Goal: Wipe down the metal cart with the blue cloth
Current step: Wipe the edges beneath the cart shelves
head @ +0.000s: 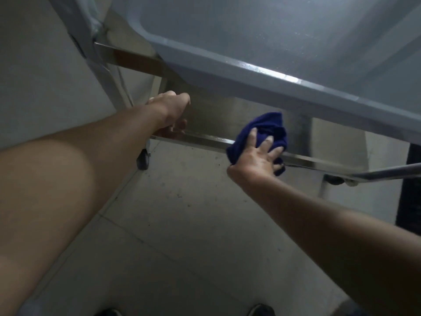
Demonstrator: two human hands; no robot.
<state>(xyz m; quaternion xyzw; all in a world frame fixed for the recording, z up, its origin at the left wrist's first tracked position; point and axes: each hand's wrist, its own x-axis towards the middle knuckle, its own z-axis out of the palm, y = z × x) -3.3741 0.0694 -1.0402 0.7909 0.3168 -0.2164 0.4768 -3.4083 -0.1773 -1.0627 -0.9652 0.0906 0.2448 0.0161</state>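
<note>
The metal cart's lower steel shelf [227,119] lies beneath its grey top tray [250,42]. A dark blue cloth [271,126] is bunched on the shelf's front rim [205,139], right of centre. My right hand [257,156] presses on the cloth with fingers spread over it; the thumb is hidden. My left hand [169,107] reaches down to the shelf's left end and touches the steel, its fingertips mirrored in the surface. Most of its fingers are hidden behind the back of the hand.
A black caster [143,159] sits under the cart's left front leg, another caster [337,180] at the right. A metal bar [387,172] sticks out to the right. Pale floor tiles [182,224] spread below, with my shoes [262,311] at the bottom edge. A dark object [412,190] stands at right.
</note>
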